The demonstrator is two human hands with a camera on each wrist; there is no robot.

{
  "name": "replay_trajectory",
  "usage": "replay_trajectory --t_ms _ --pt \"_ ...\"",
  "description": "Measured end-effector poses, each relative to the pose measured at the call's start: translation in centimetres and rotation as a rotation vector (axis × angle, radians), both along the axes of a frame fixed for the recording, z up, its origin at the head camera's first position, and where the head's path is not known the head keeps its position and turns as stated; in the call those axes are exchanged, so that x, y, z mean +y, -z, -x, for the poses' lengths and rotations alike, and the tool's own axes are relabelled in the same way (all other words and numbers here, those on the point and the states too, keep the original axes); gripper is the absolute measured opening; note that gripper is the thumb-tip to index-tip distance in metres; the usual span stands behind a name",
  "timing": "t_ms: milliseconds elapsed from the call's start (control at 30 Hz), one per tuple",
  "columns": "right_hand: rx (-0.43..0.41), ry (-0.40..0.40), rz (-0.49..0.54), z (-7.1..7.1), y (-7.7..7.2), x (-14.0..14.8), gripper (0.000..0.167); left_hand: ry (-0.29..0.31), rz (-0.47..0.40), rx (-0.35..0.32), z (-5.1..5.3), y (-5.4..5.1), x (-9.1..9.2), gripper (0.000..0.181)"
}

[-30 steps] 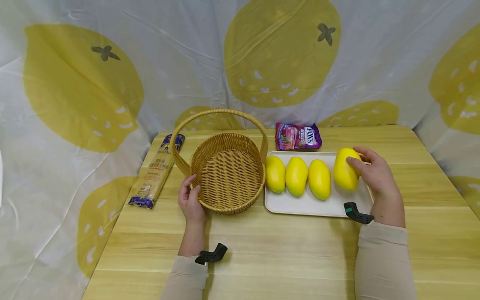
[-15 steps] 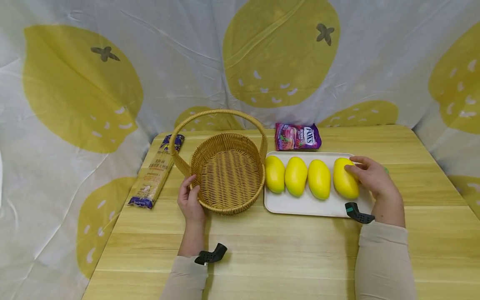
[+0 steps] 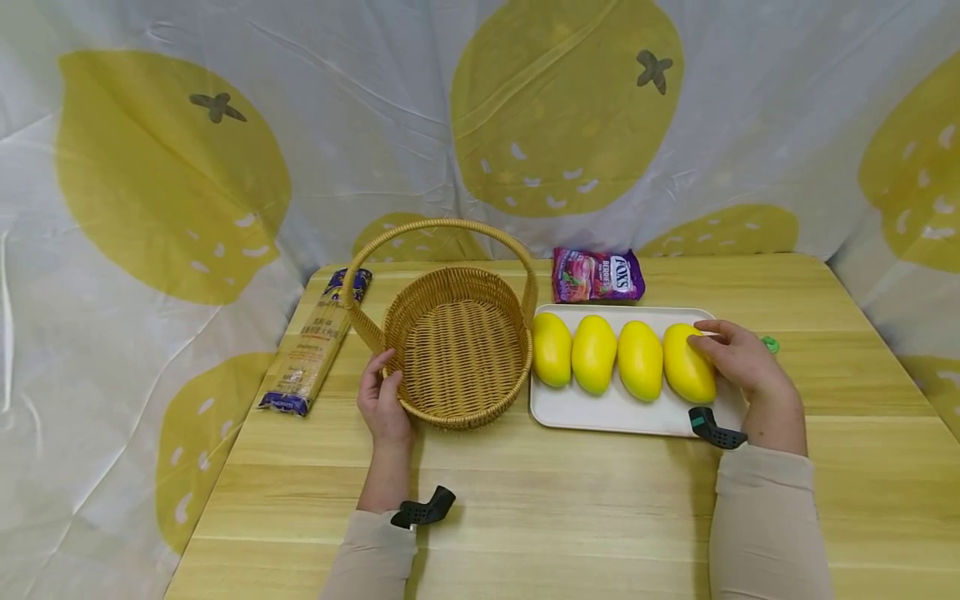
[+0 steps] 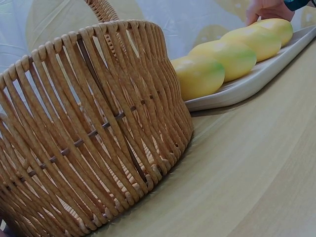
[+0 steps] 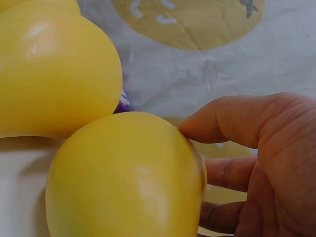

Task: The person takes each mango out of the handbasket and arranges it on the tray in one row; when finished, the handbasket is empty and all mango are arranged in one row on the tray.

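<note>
My left hand point(image 3: 384, 404) grips the left front side of a round wicker basket point(image 3: 517, 375) with a tall arched handle. The fingers under it are hidden. Several yellow mangoes lie side by side on a white rectangular tray point(image 3: 592, 417), right of the basket. My right hand point(image 3: 746, 362) touches the rightmost mango point(image 3: 688, 367) at its upper right side, with the mango resting on the tray. In the right wrist view, the thumb tip meets that mango point(image 5: 123, 182), and the other fingers reach along its far side without wrapping round it.
A pack of spaghetti point(image 3: 315, 346) lies left of the basket. Behind the tray sits a purple candy bag point(image 3: 597, 276). A small green object point(image 3: 770, 343) shows beside the right hand. Lemon-print cloth point(image 3: 360, 108) hangs behind the wooden table point(image 3: 570, 517).
My right hand has lowered the rightmost mango onto the tray, and the mango has shifted slightly toward the others. The fingers have loosened on it. The left hand and basket stay put.
</note>
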State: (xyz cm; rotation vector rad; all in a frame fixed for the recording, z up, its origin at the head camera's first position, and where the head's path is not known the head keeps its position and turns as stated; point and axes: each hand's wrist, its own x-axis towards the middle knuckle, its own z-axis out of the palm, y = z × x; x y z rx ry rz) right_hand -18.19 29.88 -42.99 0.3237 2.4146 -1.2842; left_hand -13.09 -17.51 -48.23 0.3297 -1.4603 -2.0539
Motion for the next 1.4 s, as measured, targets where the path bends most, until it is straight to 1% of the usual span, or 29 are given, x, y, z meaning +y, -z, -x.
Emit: replay_trajectory --t_ms 267,633,833,1033,1267,1400 --pt "-0.005 -0.021 -0.027 -0.15 0.04 0.22 0.085 0.004 0.003 -0.017 -0.10 -0.01 0.05 0.034" --pt "-0.022 -0.040 -0.037 -0.37 -0.10 0.20 0.093 0.007 0.011 -0.028 -0.08 0.16 -0.14 0.033" --pt "-0.018 -0.060 -0.034 -0.36 -0.12 0.03 0.092 0.016 0.016 -0.041 -0.22 0.07 -0.26 0.032" --pt "-0.027 -0.067 -0.040 -0.19 -0.12 -0.09 0.092 0.011 0.019 -0.035 -0.14 0.04 -0.27 0.032" --pt "-0.012 -0.084 -0.039 -0.05 -0.09 -0.10 0.093 0.011 0.002 -0.031 -0.26 0.02 -0.38 0.032" --pt "-0.003 -0.099 -0.045 -0.04 -0.06 0.02 0.092 0.004 0.011 -0.035 -0.35 -0.06 -0.44 0.032"
